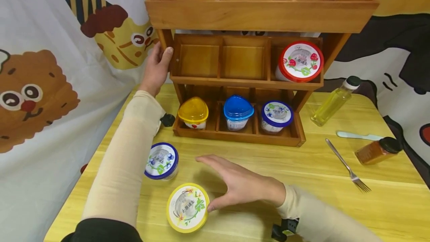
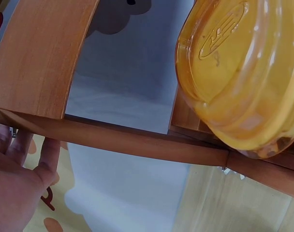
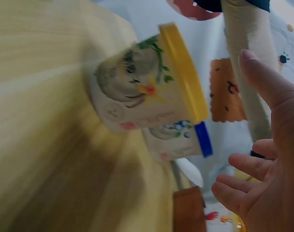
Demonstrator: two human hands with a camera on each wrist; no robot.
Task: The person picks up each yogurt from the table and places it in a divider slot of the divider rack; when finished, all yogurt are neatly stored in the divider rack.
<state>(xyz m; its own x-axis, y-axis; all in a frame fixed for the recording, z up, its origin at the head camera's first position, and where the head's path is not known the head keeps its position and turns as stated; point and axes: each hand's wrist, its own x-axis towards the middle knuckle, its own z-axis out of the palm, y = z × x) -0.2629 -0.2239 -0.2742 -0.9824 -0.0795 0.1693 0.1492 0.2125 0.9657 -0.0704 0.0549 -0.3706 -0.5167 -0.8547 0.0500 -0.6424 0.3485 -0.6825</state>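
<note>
Cartoon-print cloth backs the wooden worktop (image 1: 262,160). My right hand (image 1: 242,186) hovers with fingers spread, thumb just touching the yellow-lidded cup (image 1: 187,207). I judge it light, smooth plastic, best gripped round the lid rim. My left hand (image 1: 156,68) grips the wooden rack (image 1: 262,14).

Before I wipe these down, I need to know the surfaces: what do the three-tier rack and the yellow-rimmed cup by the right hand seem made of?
The three-tier brown rack looks like stained wood: visible grain, slight sheen. The yellow-rimmed cup seems to be plastic with a printed label and a glossy, probably foil or film, top; the exact lid material is unclear.
</note>
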